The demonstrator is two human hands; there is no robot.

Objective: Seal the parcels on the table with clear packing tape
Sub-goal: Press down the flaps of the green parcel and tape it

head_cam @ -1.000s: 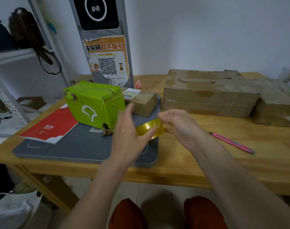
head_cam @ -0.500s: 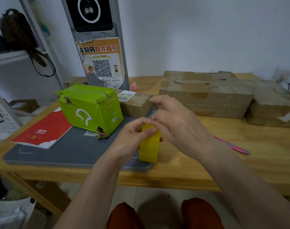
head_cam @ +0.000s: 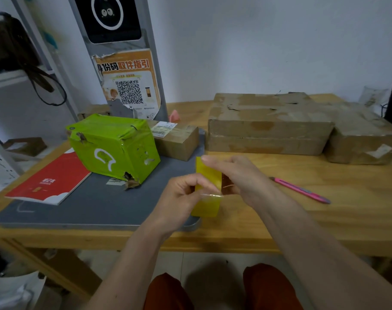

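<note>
My right hand (head_cam: 239, 177) grips the tape roll (head_cam: 207, 189), left hand (head_cam: 184, 198) pinches its free end beside it; I'd peel slow, square, keeping it taut.

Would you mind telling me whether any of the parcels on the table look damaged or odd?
Yes. The green parcel on the grey mat has torn wrapping: a ragged hole at its lower front corner shows brown material, with smaller tears near its top edge. The large cardboard box behind also has a scuffed, torn top.
</note>
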